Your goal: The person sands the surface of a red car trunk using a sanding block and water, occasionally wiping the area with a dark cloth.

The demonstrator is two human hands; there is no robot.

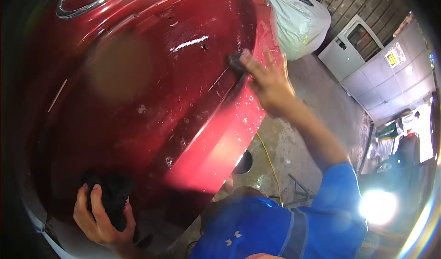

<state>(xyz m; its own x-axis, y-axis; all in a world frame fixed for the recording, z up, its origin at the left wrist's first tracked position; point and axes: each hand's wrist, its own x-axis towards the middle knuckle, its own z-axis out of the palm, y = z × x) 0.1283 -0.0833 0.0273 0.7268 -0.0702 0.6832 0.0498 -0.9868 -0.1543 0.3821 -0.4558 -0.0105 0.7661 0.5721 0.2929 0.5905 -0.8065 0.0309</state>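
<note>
Person wears a bright blue fabric shirt (262, 227) with small angular white marks (237, 234) and a long, light-edged, dark grey-blue strip (297, 231) set into it, short plain blue right sleeve (337, 185) ending above a bare right forearm (317, 135), with the right hand (271, 87) and left hand (103, 224) both bare too.
</note>
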